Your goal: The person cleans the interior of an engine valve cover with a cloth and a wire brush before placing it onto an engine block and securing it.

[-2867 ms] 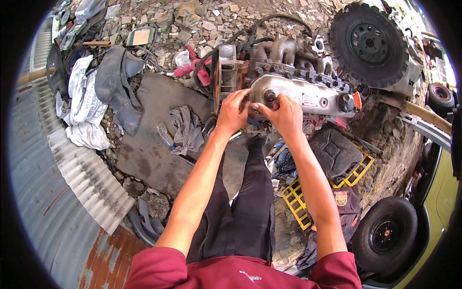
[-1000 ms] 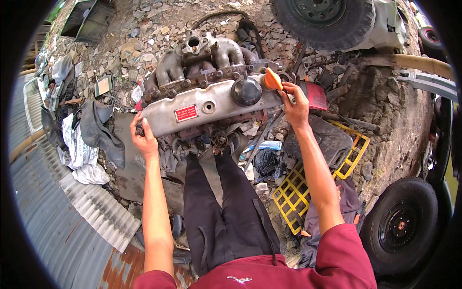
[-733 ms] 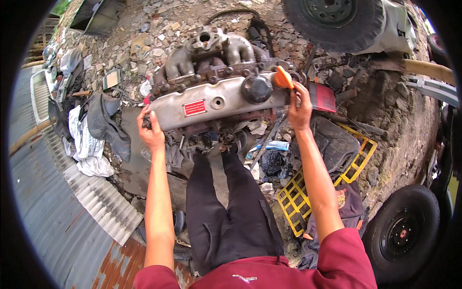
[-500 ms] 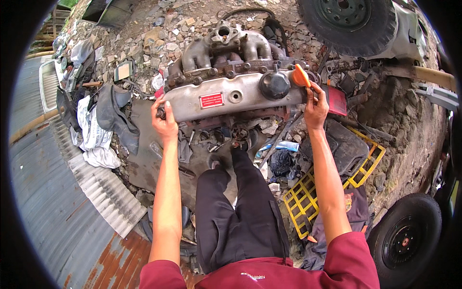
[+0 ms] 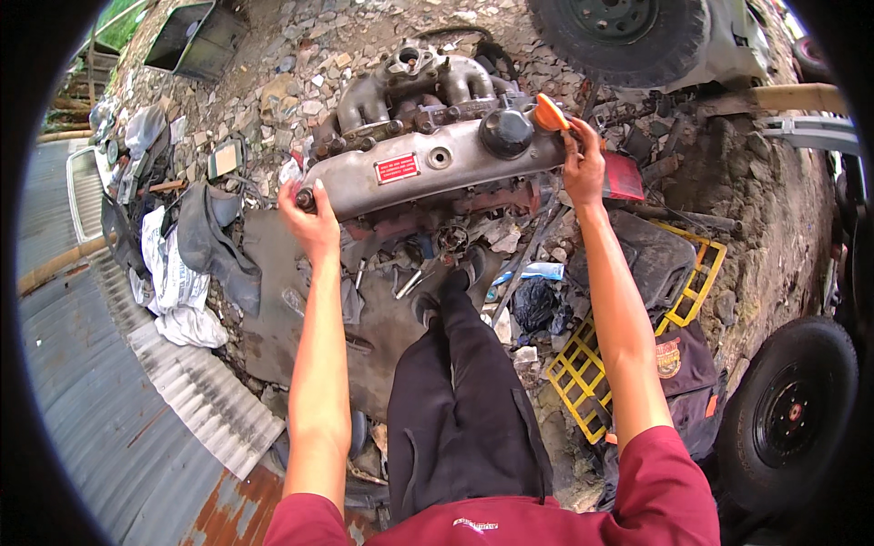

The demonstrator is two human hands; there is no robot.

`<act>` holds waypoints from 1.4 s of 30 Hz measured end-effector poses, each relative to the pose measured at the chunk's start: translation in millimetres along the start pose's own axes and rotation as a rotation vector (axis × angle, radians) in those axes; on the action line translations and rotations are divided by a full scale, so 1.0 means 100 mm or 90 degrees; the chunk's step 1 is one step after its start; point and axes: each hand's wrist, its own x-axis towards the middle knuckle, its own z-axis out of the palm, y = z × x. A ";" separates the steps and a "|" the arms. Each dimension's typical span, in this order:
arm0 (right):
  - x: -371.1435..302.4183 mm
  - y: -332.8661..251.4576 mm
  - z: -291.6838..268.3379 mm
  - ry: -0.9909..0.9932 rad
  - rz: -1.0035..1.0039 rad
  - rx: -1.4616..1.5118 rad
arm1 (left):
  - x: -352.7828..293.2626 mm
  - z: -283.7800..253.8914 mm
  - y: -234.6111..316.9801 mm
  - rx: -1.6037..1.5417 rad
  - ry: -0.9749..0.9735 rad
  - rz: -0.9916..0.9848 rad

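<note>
Both my hands hold a long silver valve cover (image 5: 364, 185) by its ends. It carries a red label plate, a round hole and a black filler cap (image 5: 507, 133). My left hand (image 5: 309, 218) is closed around the left end, beside a short dark pipe stub. At the right end, my right hand (image 5: 584, 168) is closed with its fingertips on the cover's edge. An orange plastic piece (image 5: 549, 112) stands up right by those fingertips; whether they touch it I cannot tell. Behind the cover is a metal manifold (image 5: 410, 84), and a rusty reddish engine part (image 5: 487, 202) shows below it.
Rubble surrounds the engine. A tyre (image 5: 628, 41) lies at the far right, another wheel (image 5: 787, 414) at the near right. A yellow plastic grid (image 5: 583, 373) and black plastic bag (image 5: 539, 305) lie right of my legs; corrugated sheets (image 5: 118, 364) and white sacking (image 5: 173, 273) lie left.
The valve cover now slants more, its right end higher, with both hands still on it. More of the reddish part shows below. My view has shifted slightly and my feet show more.
</note>
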 end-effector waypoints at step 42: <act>0.70 0.22 -0.52 -0.361 -0.247 -0.046 | -0.22 1.37 1.57 0.351 -0.553 0.319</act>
